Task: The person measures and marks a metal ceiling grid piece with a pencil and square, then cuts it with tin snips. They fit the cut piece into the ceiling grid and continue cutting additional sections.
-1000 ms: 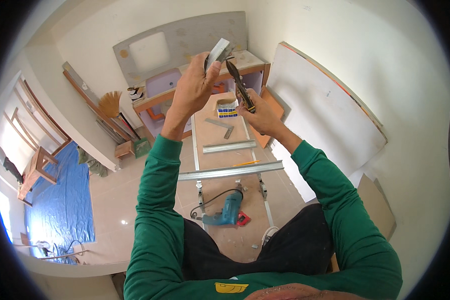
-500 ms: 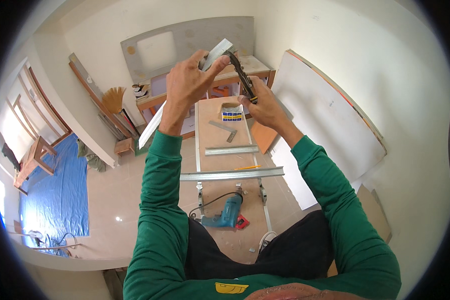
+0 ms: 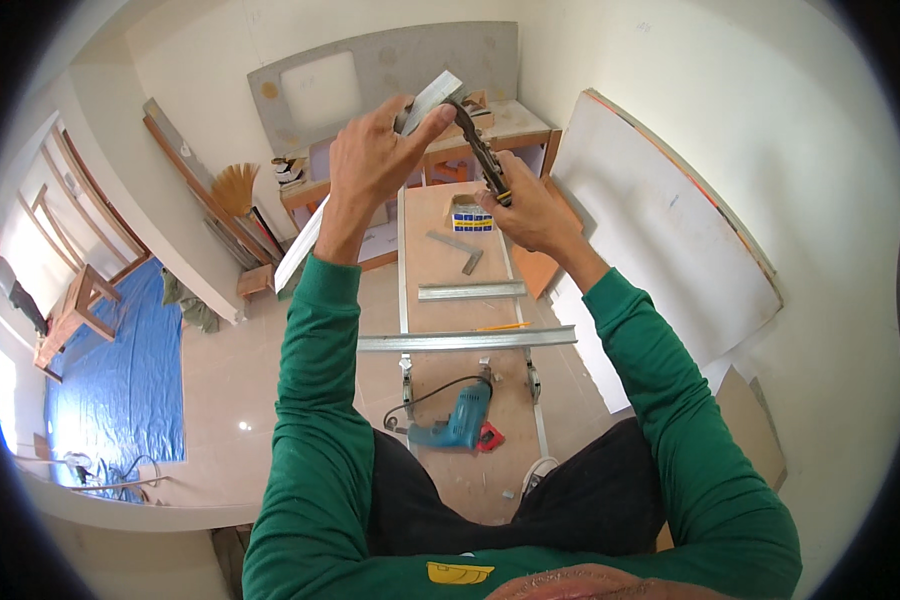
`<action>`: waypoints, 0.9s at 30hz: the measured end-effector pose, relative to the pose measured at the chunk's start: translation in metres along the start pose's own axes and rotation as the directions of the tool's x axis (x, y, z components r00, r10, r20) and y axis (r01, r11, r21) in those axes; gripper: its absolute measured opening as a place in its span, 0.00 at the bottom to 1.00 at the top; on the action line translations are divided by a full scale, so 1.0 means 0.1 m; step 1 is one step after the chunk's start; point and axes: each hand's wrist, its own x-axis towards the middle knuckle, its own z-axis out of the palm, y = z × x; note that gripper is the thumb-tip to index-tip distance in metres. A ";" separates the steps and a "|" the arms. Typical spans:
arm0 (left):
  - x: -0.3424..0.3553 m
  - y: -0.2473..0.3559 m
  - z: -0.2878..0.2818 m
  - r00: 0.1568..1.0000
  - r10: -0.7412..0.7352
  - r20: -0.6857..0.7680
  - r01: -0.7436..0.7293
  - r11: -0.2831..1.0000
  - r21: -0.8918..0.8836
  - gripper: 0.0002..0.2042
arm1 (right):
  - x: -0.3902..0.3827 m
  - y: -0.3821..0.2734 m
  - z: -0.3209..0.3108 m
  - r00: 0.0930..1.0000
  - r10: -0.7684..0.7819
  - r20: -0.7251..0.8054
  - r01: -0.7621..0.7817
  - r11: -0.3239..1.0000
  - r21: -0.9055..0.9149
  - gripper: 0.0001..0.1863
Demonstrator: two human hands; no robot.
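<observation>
Silver metal strip (image 3: 436,97), raised (as viewed) beyond the table's (image 3: 422,215) far edge, slants down-left; the left grip (image 3: 372,152), nearer, clamps it, while the right grip (image 3: 532,212), rightward, wraps dark pliers (image 3: 478,150).

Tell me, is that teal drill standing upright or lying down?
The teal drill lies on its side: body and handle both spread flat across the board.

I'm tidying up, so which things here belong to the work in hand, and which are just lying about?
Likely in the work:
metal channel, in the left hand
plier-like tool, in the right hand
try square, pencil, drill

Probably just lying about:
straw broom
blue plastic sheet
</observation>
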 end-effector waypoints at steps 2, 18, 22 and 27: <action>0.00 -0.01 0.01 0.998 0.053 -0.021 -0.052 0.998 0.021 0.45 | -0.01 0.05 0.01 1.000 -0.026 -0.012 0.026 1.000 0.014 0.16; 0.07 -0.02 0.10 0.973 -0.031 0.231 0.012 0.996 0.087 0.37 | -0.12 0.33 0.09 0.997 -0.053 -0.053 0.055 0.998 0.034 0.11; -0.07 -0.07 0.10 0.955 -0.108 0.276 0.102 0.994 0.034 0.33 | -0.28 0.35 0.24 0.995 0.084 0.045 -0.086 0.995 0.043 0.13; -0.07 -0.29 0.32 0.966 0.095 0.240 -0.066 0.990 -0.126 0.33 | -0.28 0.61 0.31 0.996 0.079 0.041 -0.077 0.996 -0.035 0.15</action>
